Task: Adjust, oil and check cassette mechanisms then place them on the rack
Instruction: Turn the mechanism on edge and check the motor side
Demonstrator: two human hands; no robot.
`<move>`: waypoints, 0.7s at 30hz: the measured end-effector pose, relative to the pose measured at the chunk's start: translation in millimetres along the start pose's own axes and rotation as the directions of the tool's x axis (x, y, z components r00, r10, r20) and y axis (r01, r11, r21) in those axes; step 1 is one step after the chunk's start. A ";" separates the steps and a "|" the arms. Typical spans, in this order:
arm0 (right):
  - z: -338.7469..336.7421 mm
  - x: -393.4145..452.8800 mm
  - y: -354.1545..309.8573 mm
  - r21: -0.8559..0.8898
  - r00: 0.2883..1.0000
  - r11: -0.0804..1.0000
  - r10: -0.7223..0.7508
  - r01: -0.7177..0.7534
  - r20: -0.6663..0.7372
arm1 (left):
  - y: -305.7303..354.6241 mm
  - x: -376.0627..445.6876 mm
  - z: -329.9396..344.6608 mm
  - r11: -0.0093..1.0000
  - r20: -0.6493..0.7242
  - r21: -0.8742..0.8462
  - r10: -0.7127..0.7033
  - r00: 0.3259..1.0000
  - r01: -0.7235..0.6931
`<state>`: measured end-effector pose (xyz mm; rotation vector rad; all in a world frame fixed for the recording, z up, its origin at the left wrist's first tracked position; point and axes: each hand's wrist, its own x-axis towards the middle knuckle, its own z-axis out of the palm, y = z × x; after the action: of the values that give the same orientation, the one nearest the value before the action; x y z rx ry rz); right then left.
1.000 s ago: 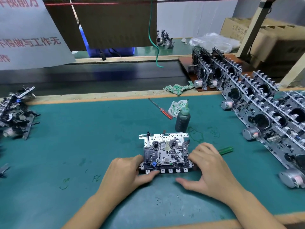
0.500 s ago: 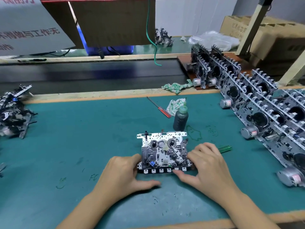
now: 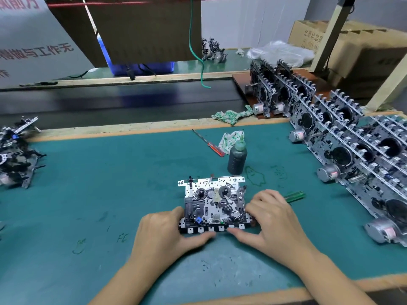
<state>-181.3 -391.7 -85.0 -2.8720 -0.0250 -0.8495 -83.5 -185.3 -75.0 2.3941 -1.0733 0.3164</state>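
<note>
Mechanisms already stand in rows on the rack [image 3: 343, 137] along the right side, edge-up and leaning on one another, each with a small round motor at its foot. More wait in a loose heap [image 3: 15, 155] at the far left of the green surface [image 3: 88, 194].

One mechanism [image 3: 214, 205] lies flat near the middle of the surface, reels up, key row toward the person. It looks like a stiff stamped-metal plate, light enough for one hand, but its top is crowded with thin levers, springs and small plastic parts that would bend or snag. The plain side edges and the bare perforated far strip look like the safe places to take hold.

Left hand [image 3: 167, 234] is curled round the near-left corner, thumb lying along the key row. Right hand [image 3: 273, 219] grips the right end, fingers bent over the edge, thumb at the keys.

Oil bottle [image 3: 237, 158] stands just beyond; a red screwdriver [image 3: 208, 143] lies farther back, a green-handled tool [image 3: 295, 196] beside the right hand.
</note>
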 end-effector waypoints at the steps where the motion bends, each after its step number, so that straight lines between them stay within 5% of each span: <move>1: -0.8 -0.4 0.3 0.022 1.000 1.000 0.000 0.000 0.004 | 2.4 0.0 1.9 0.999 -0.011 0.011 -0.035 0.999 0.035; 16: 0.9 -1.1 -2.2 -0.078 0.997 0.995 0.058 -0.063 -0.060 | -7.7 -3.9 0.2 0.989 0.032 -0.065 0.134 0.990 -0.132; 21: -3.4 -1.2 7.0 -0.023 0.999 0.999 -0.039 0.040 0.024 | -7.9 -3.6 0.4 0.989 0.014 -0.053 0.139 0.990 -0.139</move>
<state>-183.8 -399.1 -83.8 -2.9127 -0.0750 -0.8287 -80.0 -178.7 -79.5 2.2853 -1.2445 0.3117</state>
